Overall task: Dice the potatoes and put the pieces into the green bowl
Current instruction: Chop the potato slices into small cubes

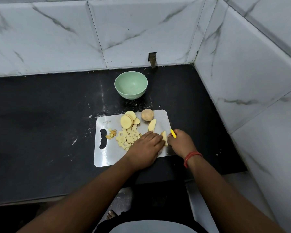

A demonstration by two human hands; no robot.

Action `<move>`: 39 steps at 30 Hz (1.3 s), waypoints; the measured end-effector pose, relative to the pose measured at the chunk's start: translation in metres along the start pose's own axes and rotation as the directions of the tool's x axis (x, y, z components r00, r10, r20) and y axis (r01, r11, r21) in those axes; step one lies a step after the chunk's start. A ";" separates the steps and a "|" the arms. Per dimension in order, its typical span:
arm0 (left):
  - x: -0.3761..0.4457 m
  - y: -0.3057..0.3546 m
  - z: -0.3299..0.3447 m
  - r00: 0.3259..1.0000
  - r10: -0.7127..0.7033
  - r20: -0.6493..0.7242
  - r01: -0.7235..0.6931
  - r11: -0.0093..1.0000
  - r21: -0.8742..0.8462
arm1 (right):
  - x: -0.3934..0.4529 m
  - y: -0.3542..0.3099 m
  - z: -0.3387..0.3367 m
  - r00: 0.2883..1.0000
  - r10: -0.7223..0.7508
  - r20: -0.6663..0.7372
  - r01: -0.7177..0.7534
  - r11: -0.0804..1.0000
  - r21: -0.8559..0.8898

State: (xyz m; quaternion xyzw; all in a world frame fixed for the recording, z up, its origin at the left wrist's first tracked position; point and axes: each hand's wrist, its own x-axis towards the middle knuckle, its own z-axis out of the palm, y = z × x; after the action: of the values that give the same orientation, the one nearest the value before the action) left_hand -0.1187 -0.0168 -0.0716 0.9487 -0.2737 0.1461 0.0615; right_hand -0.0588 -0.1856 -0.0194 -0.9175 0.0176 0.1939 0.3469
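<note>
Both forearms reach forward from the bottom edge toward a metal cutting board (pixel 107 155) on the black tabletop (pixel 40 115). Left hand (pixel 145 149) lies fingers-down on a potato slice (pixel 164 137), holding it against the board. Right hand (pixel 181 142) is curled round a knife with a yellow handle (pixel 173 133) (blade hidden between the two hands), and a red thread band (pixel 191 158) circles that wrist. Diced potato pieces (pixel 127 138) lie heaped just left of the left hand. Round potato slices (pixel 127 121) lean together at the far side of the board, beside an unpeeled potato end (pixel 147 115) and a half slice (pixel 152 126). Peel scraps (pixel 111 134) lie near the board's handle slot. Green bowl (pixel 131 84) stands beyond the board, apart from it, and holds no pieces.
</note>
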 end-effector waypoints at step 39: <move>-0.005 0.009 0.008 0.974 -0.136 0.182 0.125 0.990 0.069 | -0.040 -0.013 0.004 0.957 0.052 0.284 0.045 0.945 -0.325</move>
State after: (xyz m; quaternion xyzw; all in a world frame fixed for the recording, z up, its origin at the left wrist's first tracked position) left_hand -0.1258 -0.0238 -0.0804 0.9755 -0.2110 0.0601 0.0181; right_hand -0.0949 -0.1767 0.0007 -0.9241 -0.0638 0.3266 0.1879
